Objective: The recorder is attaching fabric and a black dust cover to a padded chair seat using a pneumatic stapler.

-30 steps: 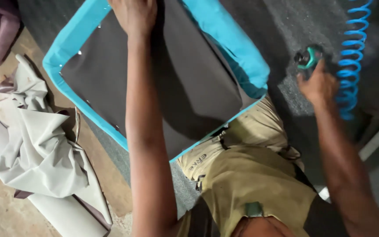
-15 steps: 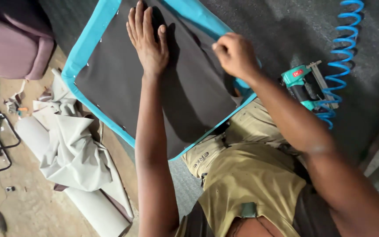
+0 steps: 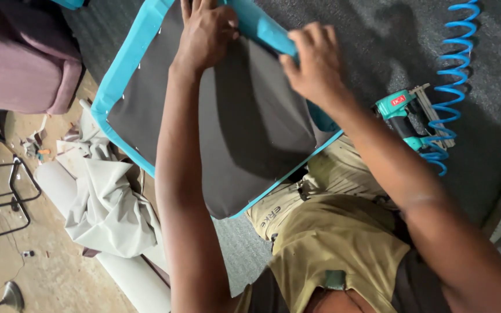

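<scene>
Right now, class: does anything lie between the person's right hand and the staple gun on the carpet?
Nothing visible does. The right hand rests on the turquoise edge of the cushion, and the staple gun lies to its right on the grey carpet, with only bare carpet between them.

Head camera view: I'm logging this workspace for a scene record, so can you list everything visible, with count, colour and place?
Upholstered panel: one, dark grey cloth face with turquoise border, centre, resting over the person's lap.
Pneumatic stapler: one, teal and black, on the grey carpet at right, apart from both hands.
Coiled air hose: one, blue, right of the stapler.
Carpet: grey, under the panel and stapler.
Loose cloth: one heap, pale grey, lower left.
Fabric roll: one, whitish, under the cloth.
Cushion: one, mauve, upper left.
Metal frame: black, far left.
Left hand: pressing on the panel's dark cloth.
Right hand: gripping the turquoise edge.
</scene>
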